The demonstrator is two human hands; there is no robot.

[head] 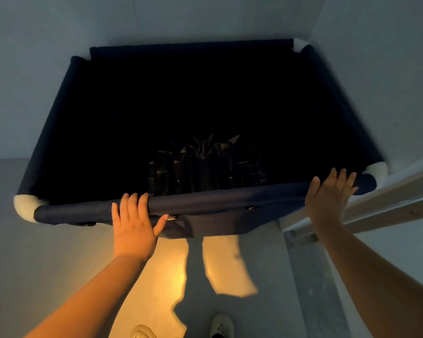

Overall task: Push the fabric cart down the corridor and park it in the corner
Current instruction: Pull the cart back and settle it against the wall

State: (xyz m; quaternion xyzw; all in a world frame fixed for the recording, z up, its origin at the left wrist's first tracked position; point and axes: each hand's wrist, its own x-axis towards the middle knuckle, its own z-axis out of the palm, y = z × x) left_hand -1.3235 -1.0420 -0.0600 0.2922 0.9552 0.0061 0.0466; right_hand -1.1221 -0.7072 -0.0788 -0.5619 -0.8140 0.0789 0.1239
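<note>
Walls: two pale grey painted walls meet at a corner up at the far right, so this looks like the end of the corridor.

Floor: smooth pale floor with a warm yellow patch of light right in front of the feet.

Cart: the big dark navy fabric cart with white rounded corner caps sits tucked into that corner. Its far right corner cap is pretty much touching where the walls meet, and the right side runs along the right wall. Looks basically parked to me.

Rail on the right: a white and bare-wood rail or door frame sits just beside the cart's near right corner. Can't tell exactly what it is.

Inside the cart: a crumpled black shiny bag lies at the bottom near the front. The rest is too dark to read.

Left hand: left hand lies flat with fingers spread on the near rim, left of middle, not wrapped around it.

Right hand: right hand is also flat and spread, pressing on the same rim near the right corner cap.

What matters next: the cart lies straight ahead of both palms, with the near rim running left to right across them. The right hand is nearer the corner, so I'd guess any last nudge goes through the left hand to square up the left end.

Shoes: white shoes show at the bottom edge, well behind the cart.
</note>
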